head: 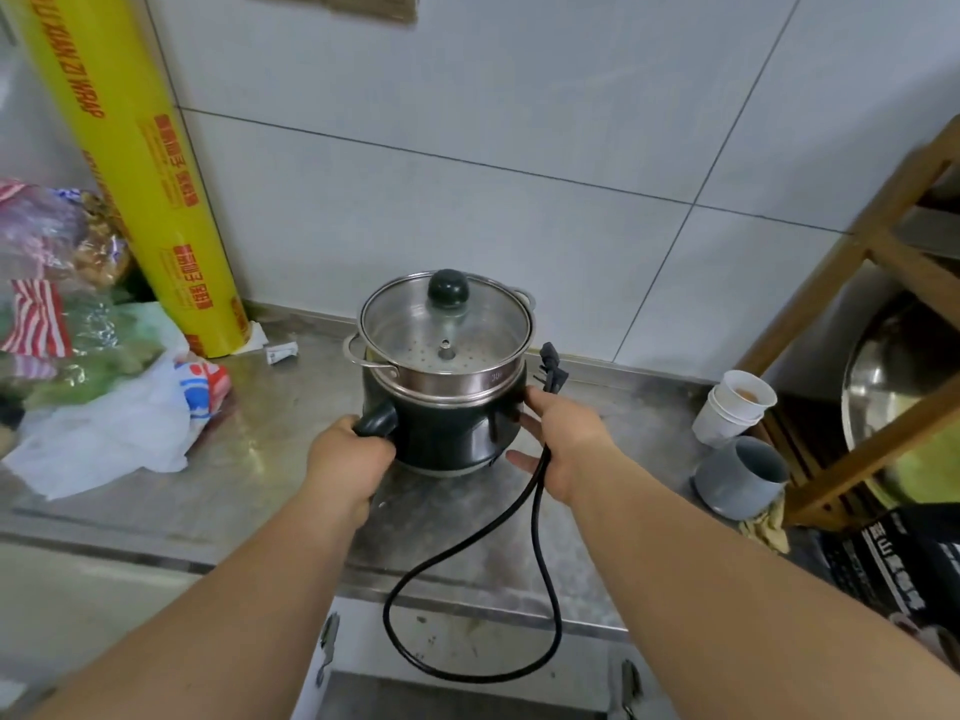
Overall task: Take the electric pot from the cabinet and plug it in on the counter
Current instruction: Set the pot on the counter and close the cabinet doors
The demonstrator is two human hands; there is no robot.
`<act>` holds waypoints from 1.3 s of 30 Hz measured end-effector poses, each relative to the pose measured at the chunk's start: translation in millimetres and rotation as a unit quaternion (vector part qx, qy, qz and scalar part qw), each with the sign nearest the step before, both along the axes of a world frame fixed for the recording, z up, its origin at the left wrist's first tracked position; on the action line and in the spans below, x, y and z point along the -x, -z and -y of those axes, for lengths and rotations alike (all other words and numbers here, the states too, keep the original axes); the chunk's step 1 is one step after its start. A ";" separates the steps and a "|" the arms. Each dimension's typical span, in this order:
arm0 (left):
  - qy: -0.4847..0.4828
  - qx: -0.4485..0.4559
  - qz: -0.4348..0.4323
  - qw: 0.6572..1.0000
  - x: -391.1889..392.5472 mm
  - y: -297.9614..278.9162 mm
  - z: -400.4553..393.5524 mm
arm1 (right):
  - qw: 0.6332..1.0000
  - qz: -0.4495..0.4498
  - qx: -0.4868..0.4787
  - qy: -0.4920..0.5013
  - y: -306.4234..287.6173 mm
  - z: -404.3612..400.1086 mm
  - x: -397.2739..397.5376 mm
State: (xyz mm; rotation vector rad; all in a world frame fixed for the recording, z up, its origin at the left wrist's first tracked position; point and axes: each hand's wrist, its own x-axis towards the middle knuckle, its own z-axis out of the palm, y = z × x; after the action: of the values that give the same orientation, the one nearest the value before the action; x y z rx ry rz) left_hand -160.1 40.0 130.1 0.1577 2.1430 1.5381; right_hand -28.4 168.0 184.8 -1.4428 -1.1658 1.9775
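The black electric pot (pixel 447 423), with its steel steamer and glass lid, sits between both hands on the steel counter (pixel 249 459). The left hand (pixel 345 457) grips its black side handle; the right hand (pixel 561 439) steadies the body while holding the black power cord (pixel 467 553), plug (pixel 551 367) upright above its thumb. Placement looks finished; next, the plug needs a socket.

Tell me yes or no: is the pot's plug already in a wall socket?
No: the plug sticks up free beside the electric pot, with its cord held in the right hand.
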 end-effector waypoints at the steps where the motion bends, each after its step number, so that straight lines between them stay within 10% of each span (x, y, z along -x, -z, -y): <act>1: -0.002 0.001 0.000 1.000 -1.8 0.7 -1.5 | 1.000 0.000 0.003 0.000 1.0 -2.4 0.2; 17: -0.063 0.036 -0.147 0.986 -26.5 -22.1 12.8 | 0.999 0.021 0.000 -0.048 -38.9 -18.9 -65.3; 28: 0.188 -0.103 -0.109 0.971 -81.5 -74.1 -21.4 | 0.956 -0.152 -0.251 0.026 -188.1 -40.4 -88.8; 39: 0.202 -0.009 -0.134 0.970 -84.9 -48.6 5.7 | 0.907 0.097 -0.384 0.142 -21.0 -84.3 -90.3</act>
State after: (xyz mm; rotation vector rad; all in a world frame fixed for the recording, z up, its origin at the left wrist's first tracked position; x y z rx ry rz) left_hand -75.3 34.4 178.7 0.7979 2.1232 1.3551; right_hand 61.9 252.3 205.9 -1.2794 -1.4848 0.9969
